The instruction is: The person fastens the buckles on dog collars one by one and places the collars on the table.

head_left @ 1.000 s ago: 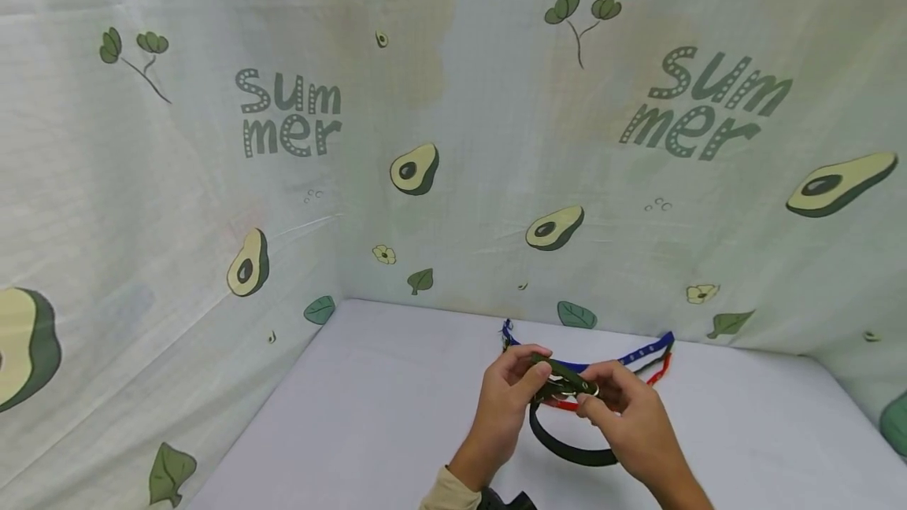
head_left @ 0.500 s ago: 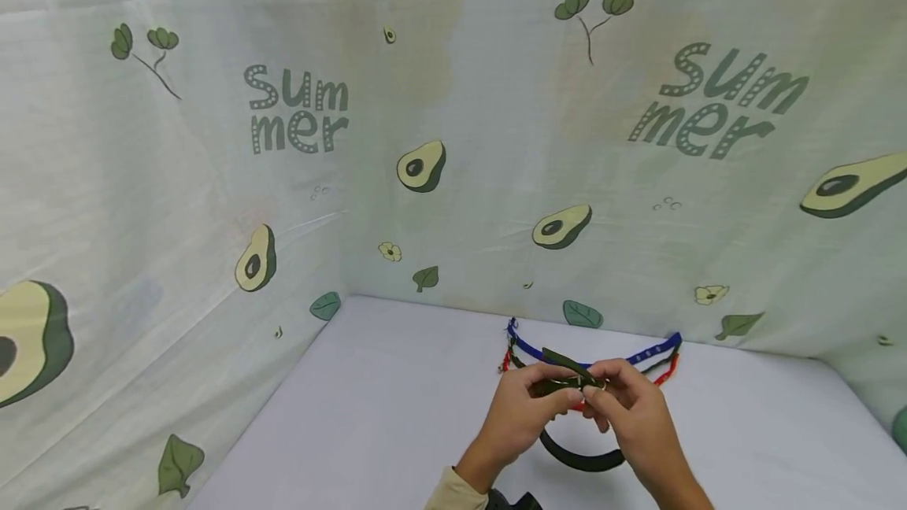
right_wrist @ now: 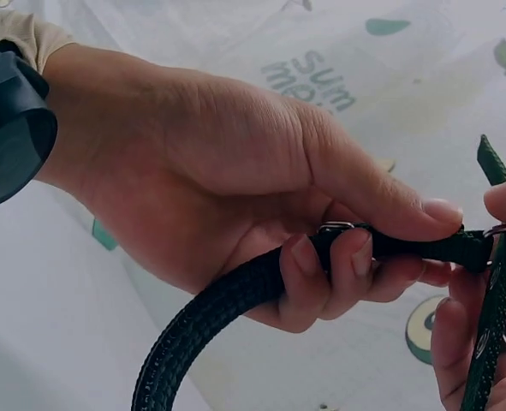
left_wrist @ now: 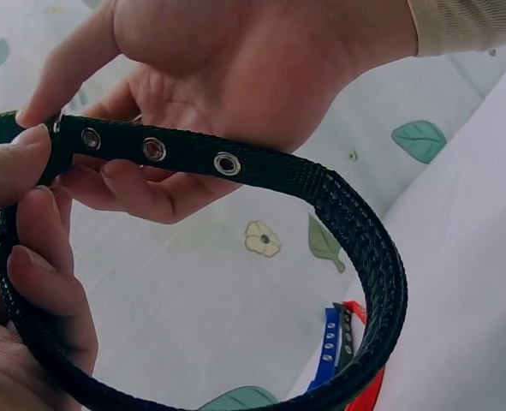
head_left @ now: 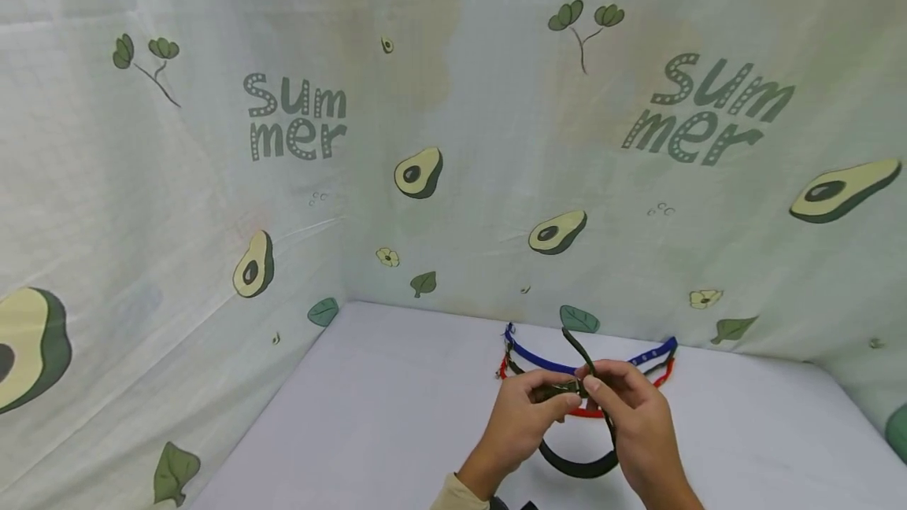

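Left hand (head_left: 523, 414): grasping the dark green collar (head_left: 577, 469) beside its buckle (right_wrist: 503, 229).
Right hand (head_left: 643, 422): pinching the strap at the buckle.
Step, judged: threading; next move calls for pulling the strap through.
Loop: hanging below both hands.
Strap tip (head_left: 572, 341): points up, away from the person; long axis crosses the buckle end.
Beyond: blue collar (head_left: 542, 360).

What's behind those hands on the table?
A blue strap, a red strap and a dark strap lie there. The left hand and right hand hide parts of them.
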Available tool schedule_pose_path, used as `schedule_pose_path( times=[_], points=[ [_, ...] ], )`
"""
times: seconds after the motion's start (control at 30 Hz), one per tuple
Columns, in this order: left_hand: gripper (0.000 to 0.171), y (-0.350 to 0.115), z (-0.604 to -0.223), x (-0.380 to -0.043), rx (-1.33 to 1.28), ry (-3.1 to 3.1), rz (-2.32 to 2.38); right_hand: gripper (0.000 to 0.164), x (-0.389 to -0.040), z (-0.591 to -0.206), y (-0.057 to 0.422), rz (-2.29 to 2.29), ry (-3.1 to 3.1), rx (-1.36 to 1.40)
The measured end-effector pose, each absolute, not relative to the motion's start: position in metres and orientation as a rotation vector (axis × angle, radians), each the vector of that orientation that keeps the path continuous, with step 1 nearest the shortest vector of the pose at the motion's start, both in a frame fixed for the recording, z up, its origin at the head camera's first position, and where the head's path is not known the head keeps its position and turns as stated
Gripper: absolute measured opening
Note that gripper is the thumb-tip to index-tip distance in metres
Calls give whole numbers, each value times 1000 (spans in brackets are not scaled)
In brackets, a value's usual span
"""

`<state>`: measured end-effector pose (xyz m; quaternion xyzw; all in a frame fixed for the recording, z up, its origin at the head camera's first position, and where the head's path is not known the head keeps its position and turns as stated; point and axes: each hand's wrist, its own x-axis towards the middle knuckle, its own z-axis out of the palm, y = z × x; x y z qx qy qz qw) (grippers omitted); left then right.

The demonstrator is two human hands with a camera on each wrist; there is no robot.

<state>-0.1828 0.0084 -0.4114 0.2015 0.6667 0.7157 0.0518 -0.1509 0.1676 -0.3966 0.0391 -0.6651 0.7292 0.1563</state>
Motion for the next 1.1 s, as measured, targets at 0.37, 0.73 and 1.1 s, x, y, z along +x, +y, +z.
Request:
schedule_pose_path(
  times=[0.37,0.73,1.1],
  points=[
    [24,16,-416,-179,594,1844,2318,37,-150,-396,170,1965,-1964,42],
    [25,18,-419,-179,535,1830,2440,42,-147,-400,163,1598,-1992,137],
    [24,18,-419,-178,623,1907,2488,37,-149,-403,162,1638,-1856,244]
  ],
)
